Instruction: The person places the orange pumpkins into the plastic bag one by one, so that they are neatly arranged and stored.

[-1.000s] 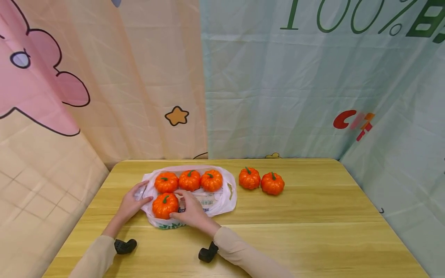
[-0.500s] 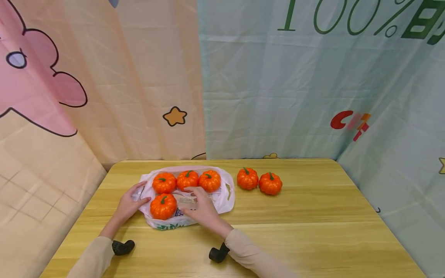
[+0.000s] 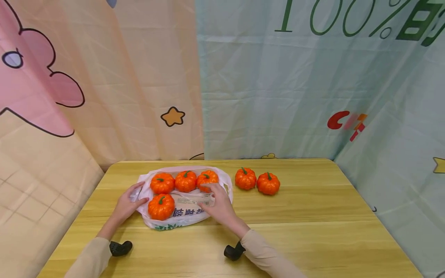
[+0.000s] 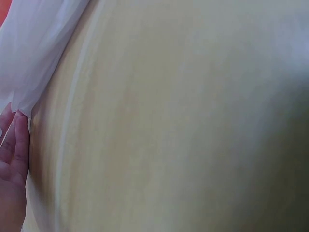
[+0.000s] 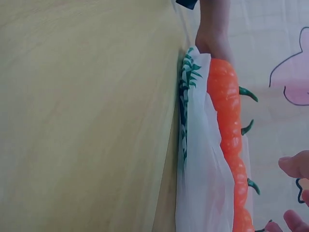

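Observation:
A white plastic bag [image 3: 187, 223] with green and dark printing lies spread open on the table. Inside it, three small orange pumpkins [image 3: 185, 181] form a back row, and another pumpkin [image 3: 161, 207] sits at its front left. My left hand [image 3: 128, 202] holds the bag's left edge between thumb and fingers; in the left wrist view the plastic [image 4: 38, 48] draws down to the fingertips. Over the bag's right part is my right hand [image 3: 221, 206], fingers spread with nothing between them, overlapping the right pumpkin of the row. The right wrist view shows its fingers [image 5: 295, 165] apart from the pumpkins.
Two more pumpkins, one nearer the bag [image 3: 245, 178] and one farther right [image 3: 268, 183], rest on the wooden table [image 3: 313, 224]. Printed curtains [image 3: 260, 96] hang behind and at both sides. Black wrist mounts [image 3: 121, 248] sit below each hand.
My right hand has let go of the front-left pumpkin and moved right across the bag. That pumpkin stays in place, and my left hand keeps its hold on the bag's edge.

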A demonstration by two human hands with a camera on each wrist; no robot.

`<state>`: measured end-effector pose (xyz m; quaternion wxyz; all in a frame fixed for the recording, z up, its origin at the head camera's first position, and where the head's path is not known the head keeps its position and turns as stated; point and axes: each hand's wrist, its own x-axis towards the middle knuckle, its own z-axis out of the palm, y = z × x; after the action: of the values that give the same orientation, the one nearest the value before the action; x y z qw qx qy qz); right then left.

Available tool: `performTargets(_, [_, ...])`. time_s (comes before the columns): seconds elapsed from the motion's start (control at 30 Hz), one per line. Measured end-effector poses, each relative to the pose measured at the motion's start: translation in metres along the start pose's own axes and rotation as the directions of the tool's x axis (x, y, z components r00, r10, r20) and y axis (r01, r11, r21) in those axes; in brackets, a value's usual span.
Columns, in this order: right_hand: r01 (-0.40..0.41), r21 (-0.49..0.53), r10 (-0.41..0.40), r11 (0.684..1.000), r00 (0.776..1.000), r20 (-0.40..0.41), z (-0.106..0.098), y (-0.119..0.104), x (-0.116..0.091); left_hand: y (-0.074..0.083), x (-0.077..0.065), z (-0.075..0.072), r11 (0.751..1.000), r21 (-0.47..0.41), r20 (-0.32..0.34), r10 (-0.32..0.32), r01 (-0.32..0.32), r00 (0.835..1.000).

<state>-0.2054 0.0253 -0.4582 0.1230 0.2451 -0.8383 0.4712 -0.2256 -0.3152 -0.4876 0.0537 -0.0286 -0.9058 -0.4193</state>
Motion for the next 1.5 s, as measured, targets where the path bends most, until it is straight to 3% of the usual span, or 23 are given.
performTargets(0.43, [-0.125,-0.098,0.119,0.987,0.991,-0.069,-0.040,0.024,-0.012,0.002,-0.001,-0.002,1.000,0.005,0.001,0.006,-0.006,1.000])
performTargets(0.67, [-0.136,-0.121,0.118,0.983,0.982,-0.148,-0.060,0.041,-0.023,-0.002,-0.001,0.000,1.000,-0.006,-0.004,0.009,-0.009,1.000])
performTargets(0.9, [-0.100,-0.147,0.063,0.984,0.969,-0.240,-0.086,0.055,-0.031,0.000,-0.001,-0.001,1.000,-0.013,-0.005,0.001,-0.001,1.000])
performTargets(1.07, [-0.143,-0.100,0.112,0.985,0.958,-0.266,-0.102,0.063,-0.036,-0.001,-0.001,-0.001,1.000,-0.009,-0.004,0.000,0.000,1.000])
performTargets(1.23, [-0.217,-0.050,0.193,0.975,0.935,-0.297,-0.116,0.068,-0.040,-0.004,0.001,0.000,1.000,-0.012,-0.021,0.023,-0.023,1.000])
performTargets(1.5, [-0.346,-0.039,0.308,0.937,0.876,-0.371,-0.135,0.079,-0.039,-0.005,0.001,0.000,1.000,-0.011,-0.016,0.023,-0.023,1.000])
